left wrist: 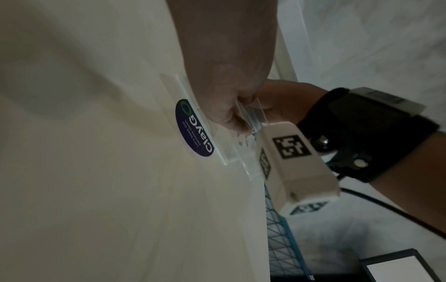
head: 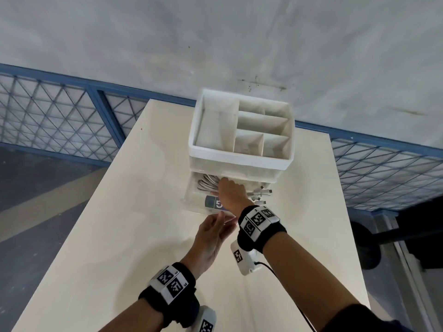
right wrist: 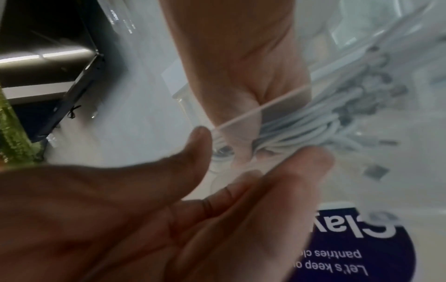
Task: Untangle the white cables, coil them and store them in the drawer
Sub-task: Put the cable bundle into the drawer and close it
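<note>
A bundle of coiled white cables [head: 207, 183] lies in the pulled-out clear drawer [head: 191, 200] at the bottom of a white organizer [head: 239, 156]. My right hand [head: 231, 192] reaches into the drawer. Through the clear front, the right wrist view shows its fingers round the middle of the cables [right wrist: 313, 124]. Several connector ends [head: 262, 192] stick out to the right of that hand. My left hand [head: 215, 226] pinches the drawer's clear front lip, thumb [right wrist: 198, 139] on top. The left wrist view shows its fingers [left wrist: 231, 114] curled on the lip beside a dark blue sticker [left wrist: 195, 129].
The organizer's top tray holds several empty compartments [head: 215, 125]. It stands at the far end of a cream table [head: 119, 212]. A blue mesh fence [head: 60, 116] runs behind the table. A black stand [head: 407, 224] is on the floor to the right.
</note>
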